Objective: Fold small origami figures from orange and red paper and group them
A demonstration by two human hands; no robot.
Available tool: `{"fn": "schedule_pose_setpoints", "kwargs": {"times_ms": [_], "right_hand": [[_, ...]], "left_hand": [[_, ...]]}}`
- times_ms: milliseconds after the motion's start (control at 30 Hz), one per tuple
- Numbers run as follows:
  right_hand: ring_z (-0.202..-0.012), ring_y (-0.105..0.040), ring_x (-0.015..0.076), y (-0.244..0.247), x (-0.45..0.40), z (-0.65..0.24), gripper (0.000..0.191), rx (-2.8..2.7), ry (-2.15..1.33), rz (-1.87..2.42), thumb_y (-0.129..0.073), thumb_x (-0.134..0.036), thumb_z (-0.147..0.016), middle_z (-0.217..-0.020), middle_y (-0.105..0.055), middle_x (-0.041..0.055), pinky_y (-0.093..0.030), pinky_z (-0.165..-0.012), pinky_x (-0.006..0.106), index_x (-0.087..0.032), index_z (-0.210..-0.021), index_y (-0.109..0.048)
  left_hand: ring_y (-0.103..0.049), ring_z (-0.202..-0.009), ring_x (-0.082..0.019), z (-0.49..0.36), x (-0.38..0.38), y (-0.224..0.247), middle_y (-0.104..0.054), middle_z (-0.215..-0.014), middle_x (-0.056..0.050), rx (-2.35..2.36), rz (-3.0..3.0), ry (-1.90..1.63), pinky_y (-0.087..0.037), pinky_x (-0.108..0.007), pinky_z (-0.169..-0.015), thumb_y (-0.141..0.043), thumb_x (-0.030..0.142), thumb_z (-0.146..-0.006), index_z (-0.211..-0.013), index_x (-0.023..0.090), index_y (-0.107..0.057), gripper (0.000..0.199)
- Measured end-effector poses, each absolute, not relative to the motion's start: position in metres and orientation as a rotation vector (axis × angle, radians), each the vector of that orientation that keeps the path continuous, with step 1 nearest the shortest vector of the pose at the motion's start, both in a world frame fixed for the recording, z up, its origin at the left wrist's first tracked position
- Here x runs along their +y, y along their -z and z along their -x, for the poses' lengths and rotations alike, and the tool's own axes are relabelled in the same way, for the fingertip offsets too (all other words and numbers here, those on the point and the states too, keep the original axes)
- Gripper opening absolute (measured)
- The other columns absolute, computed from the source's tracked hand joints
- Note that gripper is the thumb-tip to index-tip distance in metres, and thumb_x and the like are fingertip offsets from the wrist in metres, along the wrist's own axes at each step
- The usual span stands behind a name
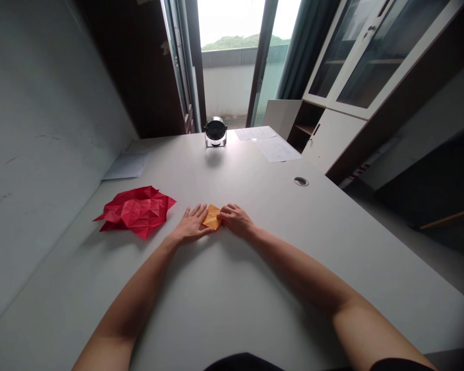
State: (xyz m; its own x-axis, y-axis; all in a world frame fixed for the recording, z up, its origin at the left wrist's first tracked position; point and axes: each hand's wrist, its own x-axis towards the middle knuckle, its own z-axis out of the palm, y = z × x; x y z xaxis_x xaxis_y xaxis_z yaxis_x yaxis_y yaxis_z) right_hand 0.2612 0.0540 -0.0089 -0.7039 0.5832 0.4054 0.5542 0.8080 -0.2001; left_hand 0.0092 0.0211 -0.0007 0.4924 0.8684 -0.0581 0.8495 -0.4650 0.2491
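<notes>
A small folded sheet of orange origami paper (212, 217) lies flat on the white table (232, 288) between my hands. My left hand (193, 224) rests flat with its fingers stretched out, its fingertips and thumb touching the paper's left side. Curled fingers of my right hand (234, 216) pinch the paper's right edge, and they partly cover that edge. To the left of my left hand, and apart from it, sits a larger sheet of creased red paper (137, 210), its folds raised and its corners pointed.
A round black device on a metal stand (215, 130) is at the table's far edge. Printed sheets (276, 148) lie at the back right, near a cable hole (300, 181). More papers (127, 165) lie by the left wall. A cabinet (332, 134) stands beyond the right edge.
</notes>
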Motion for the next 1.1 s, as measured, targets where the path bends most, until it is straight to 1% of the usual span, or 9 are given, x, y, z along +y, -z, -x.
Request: {"fn": "schedule_pose_setpoints", "kwargs": {"times_ms": [100, 167, 267, 333, 433, 667, 833, 933, 1100], "right_hand": [[-0.098, -0.056, 0.0211, 0.009, 0.056, -0.264, 0.018, -2.546, -0.113, 0.873, -0.059, -0.017, -0.094, -0.104, -0.069, 0.0069, -0.04, -0.091, 0.033, -0.025, -0.104, -0.072], [-0.098, -0.057, 0.0211, 0.009, 0.057, -0.266, 0.017, -2.535, -0.115, 0.909, -0.06, -0.017, -0.094, -0.105, -0.069, 0.0071, -0.04, -0.091, 0.033, -0.024, -0.104, -0.072], [-0.097, -0.057, 0.0209, 0.01, 0.058, -0.268, 0.013, -2.49, -0.137, 0.952, -0.06, -0.023, -0.096, -0.105, -0.069, 0.0075, -0.041, -0.091, 0.033, -0.023, -0.101, -0.072], [-0.095, -0.057, 0.0203, 0.011, 0.059, -0.268, 0.016, -2.45, -0.164, 0.975, -0.058, -0.029, -0.098, -0.102, -0.068, 0.0077, -0.042, -0.089, 0.033, -0.023, -0.096, -0.072], [-0.093, -0.058, 0.0195, 0.013, 0.061, -0.268, 0.022, -2.396, -0.203, 1.005, -0.055, -0.033, -0.1, -0.099, -0.068, 0.0076, -0.042, -0.088, 0.032, -0.023, -0.092, -0.072], [-0.087, -0.057, 0.0185, 0.016, 0.065, -0.269, 0.023, -2.345, -0.259, 1.027, -0.056, -0.03, -0.099, -0.093, -0.068, 0.0064, -0.043, -0.084, 0.03, -0.022, -0.085, -0.072], [-0.084, -0.057, 0.0179, 0.015, 0.065, -0.269, 0.021, -2.31, -0.305, 1.055, -0.057, -0.029, -0.099, -0.088, -0.069, 0.004, -0.043, -0.082, 0.029, -0.022, -0.084, -0.07], [-0.084, -0.057, 0.018, 0.014, 0.064, -0.268, 0.019, -2.289, -0.309, 1.069, -0.058, -0.029, -0.097, -0.087, -0.068, 0.004, -0.043, -0.082, 0.03, -0.022, -0.084, -0.07], [-0.082, -0.058, 0.0181, 0.013, 0.062, -0.268, 0.017, -2.263, -0.318, 1.109, -0.061, -0.028, -0.095, -0.085, -0.068, 0.0038, -0.043, -0.08, 0.029, -0.022, -0.082, -0.07]], "left_hand": [[-0.01, -0.155, -0.029, -0.01, 0.02, 0.0, -0.016, -0.167, -0.007, 1.43, -2.528, -0.137, -0.003, -0.051, -0.125, -0.038, 0.076, -0.089, -0.161, 0.025, -0.016, 0.091], [-0.015, -0.154, -0.03, -0.011, 0.021, 0.0, -0.022, -0.166, -0.007, 1.433, -2.527, -0.19, -0.006, -0.052, -0.124, -0.041, 0.074, -0.09, -0.16, 0.026, -0.023, 0.086], [-0.028, -0.15, -0.028, -0.011, 0.023, -0.002, -0.039, -0.159, -0.005, 1.465, -2.506, -0.339, -0.017, -0.052, -0.123, -0.041, 0.064, -0.096, -0.15, 0.028, -0.044, 0.065], [-0.038, -0.144, -0.026, -0.011, 0.023, -0.004, -0.052, -0.15, -0.003, 1.451, -2.501, -0.441, -0.026, -0.048, -0.121, -0.041, 0.056, -0.099, -0.138, 0.03, -0.059, 0.051], [-0.047, -0.135, -0.023, -0.01, 0.024, -0.007, -0.063, -0.138, -0.001, 1.413, -2.485, -0.543, -0.035, -0.044, -0.117, -0.042, 0.052, -0.1, -0.125, 0.031, -0.069, 0.042], [-0.056, -0.125, -0.02, -0.01, 0.023, -0.011, -0.069, -0.128, 0.0, 1.382, -2.418, -0.634, -0.041, -0.041, -0.113, -0.031, 0.047, -0.104, -0.116, 0.029, -0.073, 0.047], [-0.06, -0.116, -0.022, -0.011, 0.022, -0.008, -0.071, -0.123, 0.0, 1.39, -2.431, -0.659, -0.048, -0.04, -0.105, -0.051, 0.043, -0.097, -0.106, 0.029, -0.075, 0.029], [-0.061, -0.108, -0.022, -0.011, 0.022, -0.007, -0.072, -0.114, -0.001, 1.436, -2.42, -0.668, -0.051, -0.039, -0.098, -0.053, 0.038, -0.095, -0.095, 0.029, -0.075, 0.023], [-0.06, -0.108, -0.023, -0.011, 0.023, -0.008, -0.072, -0.113, -0.003, 1.477, -2.39, -0.665, -0.05, -0.04, -0.099, -0.059, 0.039, -0.092, -0.083, 0.026, -0.072, 0.02]]}}
